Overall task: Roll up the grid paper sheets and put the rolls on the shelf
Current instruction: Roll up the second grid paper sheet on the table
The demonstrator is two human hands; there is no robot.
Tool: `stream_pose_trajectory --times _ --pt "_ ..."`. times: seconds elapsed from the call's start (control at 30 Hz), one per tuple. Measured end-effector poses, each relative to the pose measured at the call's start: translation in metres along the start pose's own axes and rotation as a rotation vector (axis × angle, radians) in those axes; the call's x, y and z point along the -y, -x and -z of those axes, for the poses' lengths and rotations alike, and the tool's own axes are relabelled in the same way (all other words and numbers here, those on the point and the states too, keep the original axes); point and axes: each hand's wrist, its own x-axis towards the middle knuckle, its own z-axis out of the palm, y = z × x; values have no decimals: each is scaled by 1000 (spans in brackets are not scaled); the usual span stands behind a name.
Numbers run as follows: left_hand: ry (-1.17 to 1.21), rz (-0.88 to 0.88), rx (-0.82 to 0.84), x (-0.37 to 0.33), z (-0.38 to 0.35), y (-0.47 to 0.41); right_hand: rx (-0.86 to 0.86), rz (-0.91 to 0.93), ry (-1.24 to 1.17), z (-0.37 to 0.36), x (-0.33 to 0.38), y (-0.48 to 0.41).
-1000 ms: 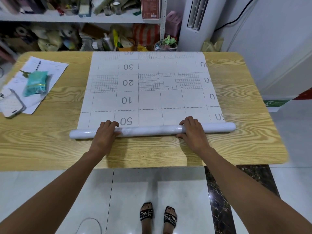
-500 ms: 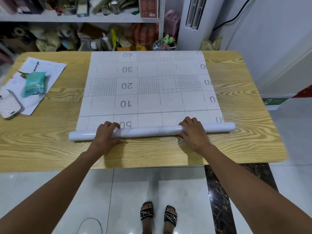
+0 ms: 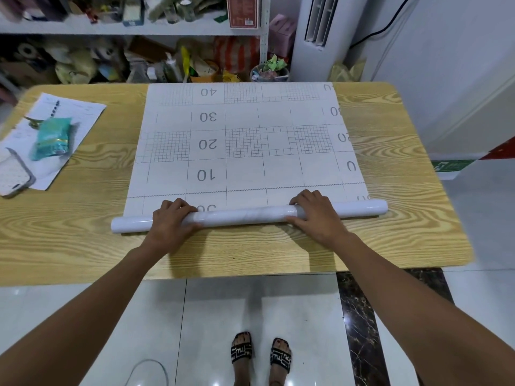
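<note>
White roll (image 3: pixel 245 215), left hand (image 3: pixel 171 222), right hand (image 3: pixel 316 215) gripping

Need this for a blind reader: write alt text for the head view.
A person's left hand and right hand curl over a roll at the near end of a grid sheet, whose flat part, numbered 10 to 40, lies across a wooden table. A phone, teal packet and paper lie at left; a cluttered shelf stands behind.
</note>
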Motion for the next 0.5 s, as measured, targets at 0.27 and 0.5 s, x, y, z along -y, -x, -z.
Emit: stream_pose_trajectory --times 0.27,0.5 --pt "81 -41 -19 4 1 0 28 36 -41 -6 11 -3" --pt "8 -57 -42 5 -5 -1 -21 38 -70 -6 8 -6"
